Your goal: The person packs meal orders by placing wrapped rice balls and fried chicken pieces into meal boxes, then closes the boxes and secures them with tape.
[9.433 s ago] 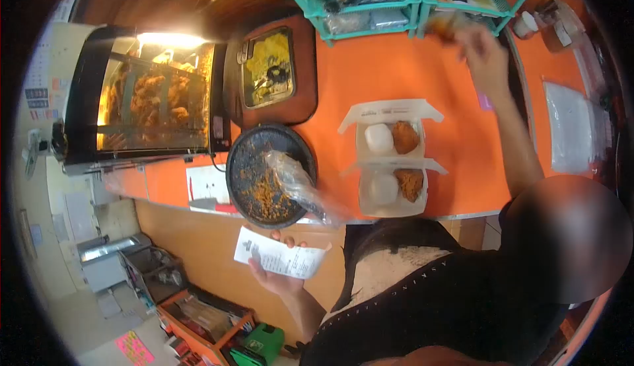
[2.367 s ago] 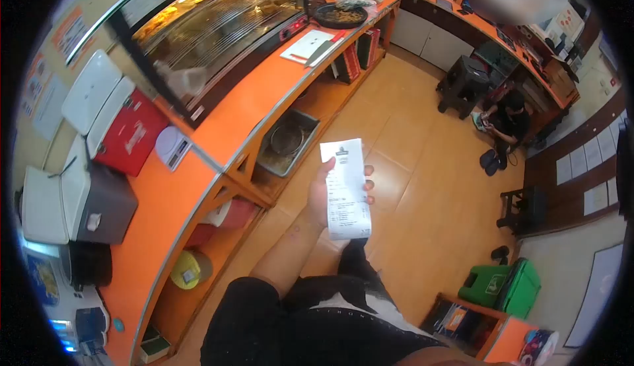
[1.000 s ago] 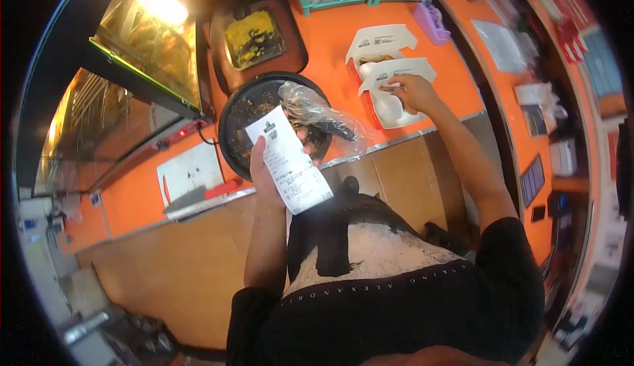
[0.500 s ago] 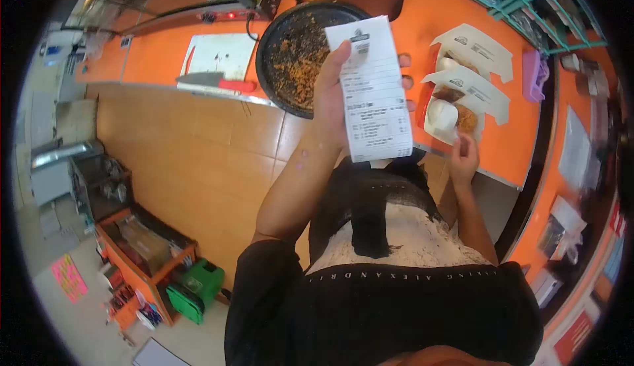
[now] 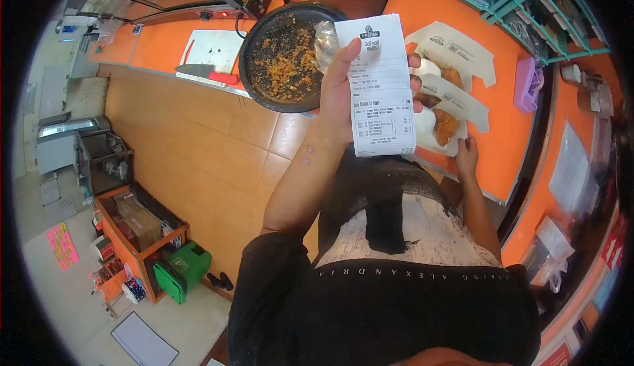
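My left hand (image 5: 340, 95) holds a long printed receipt (image 5: 383, 95) up in front of me, thumb on its near face and fingertips showing past its right edge. My right hand (image 5: 467, 158) is at the counter's front edge, fingers closed at the near corner of an open paper food box (image 5: 457, 146). Inside that box are a white mound of rice (image 5: 423, 116) and a piece of fried chicken (image 5: 446, 127). Behind it stands a second open food box (image 5: 456, 45) with similar food, partly hidden by the receipt.
A round black tray (image 5: 264, 95) with brown crumbs sits left of the receipt, a clear plastic item (image 5: 325, 45) by its rim. Further left are a white cutting board (image 5: 210, 49) and a red-handled knife (image 5: 221, 76). Teal baskets (image 5: 508, 16) and a purple holder (image 5: 526, 85) stand at right.
The receipt has turned to face me more squarely and its print is clearer. My right hand has moved from beside the chicken to the near box's corner. The view has shifted slightly.
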Tool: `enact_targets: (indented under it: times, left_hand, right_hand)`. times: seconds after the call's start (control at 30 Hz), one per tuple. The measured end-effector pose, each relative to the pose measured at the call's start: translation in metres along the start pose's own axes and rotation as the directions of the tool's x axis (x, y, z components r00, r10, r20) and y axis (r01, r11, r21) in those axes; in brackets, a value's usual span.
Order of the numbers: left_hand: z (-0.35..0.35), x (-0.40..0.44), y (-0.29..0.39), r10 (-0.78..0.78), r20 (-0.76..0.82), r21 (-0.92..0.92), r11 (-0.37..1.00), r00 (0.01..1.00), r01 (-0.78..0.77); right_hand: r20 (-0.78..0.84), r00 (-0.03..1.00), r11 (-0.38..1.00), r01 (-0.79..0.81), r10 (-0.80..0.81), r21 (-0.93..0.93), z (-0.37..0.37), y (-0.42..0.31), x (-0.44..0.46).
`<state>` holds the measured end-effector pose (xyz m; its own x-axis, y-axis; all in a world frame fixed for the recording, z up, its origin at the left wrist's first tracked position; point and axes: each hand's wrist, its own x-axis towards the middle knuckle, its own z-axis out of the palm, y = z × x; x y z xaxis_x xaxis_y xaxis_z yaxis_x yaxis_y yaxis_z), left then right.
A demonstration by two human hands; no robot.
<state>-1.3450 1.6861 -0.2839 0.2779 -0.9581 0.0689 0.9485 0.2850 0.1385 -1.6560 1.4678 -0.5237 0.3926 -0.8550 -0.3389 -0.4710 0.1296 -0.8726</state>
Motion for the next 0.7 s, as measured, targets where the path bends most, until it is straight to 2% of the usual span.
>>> enact_targets:
  times: [0.07, 0.1, 0.17, 0.27, 0.4, 0.47, 0.5, 0.57, 0.7]
  left_hand:
    - [-0.004, -0.002, 0.0, 0.032, 0.021, -0.016, 0.999, 0.999, -0.031]
    - [-0.006, -0.002, 0.0, 0.035, 0.018, -0.01, 0.999, 0.999, -0.035]
    - [-0.009, -0.004, -0.001, 0.063, -0.025, 0.003, 0.998, 0.998, -0.063]
    - [-0.019, -0.006, -0.004, 0.077, -0.013, 0.021, 0.997, 0.997, -0.077]
    - [-0.021, -0.009, -0.008, 0.112, -0.044, -0.001, 0.994, 0.993, -0.112]
    - [-0.028, -0.011, -0.01, 0.13, -0.034, 0.023, 0.991, 0.991, -0.13]
    - [-0.03, -0.011, -0.011, 0.136, -0.033, 0.026, 0.99, 0.99, -0.136]
    - [-0.034, -0.012, -0.014, 0.159, -0.056, 0.017, 0.987, 0.986, -0.158]
    - [-0.033, -0.011, -0.021, 0.171, -0.07, 0.037, 0.985, 0.983, -0.169]
  right_hand:
    - [-0.064, 0.988, 0.969, 0.124, -0.141, -0.214, 0.002, 0.015, 0.002]
    - [-0.058, 0.988, 0.97, 0.127, -0.142, -0.209, -0.002, 0.019, 0.001]
    - [0.006, 0.979, 0.928, 0.193, -0.202, -0.318, -0.011, 0.026, 0.004]
    - [0.039, 0.991, 0.962, 0.136, -0.131, -0.235, -0.011, 0.038, 0.018]
    - [0.045, 0.989, 0.951, 0.146, -0.139, -0.273, 0.011, 0.02, 0.007]
    - [0.028, 0.985, 0.919, 0.169, -0.17, -0.356, 0.018, 0.027, 0.006]
    - [0.033, 0.984, 0.918, 0.175, -0.175, -0.355, 0.02, 0.031, 0.007]
    - [0.075, 0.983, 0.954, 0.18, -0.167, -0.238, 0.022, 0.04, 0.008]
    - [0.106, 0.989, 0.942, 0.136, -0.108, -0.306, 0.014, 0.035, 0.006]
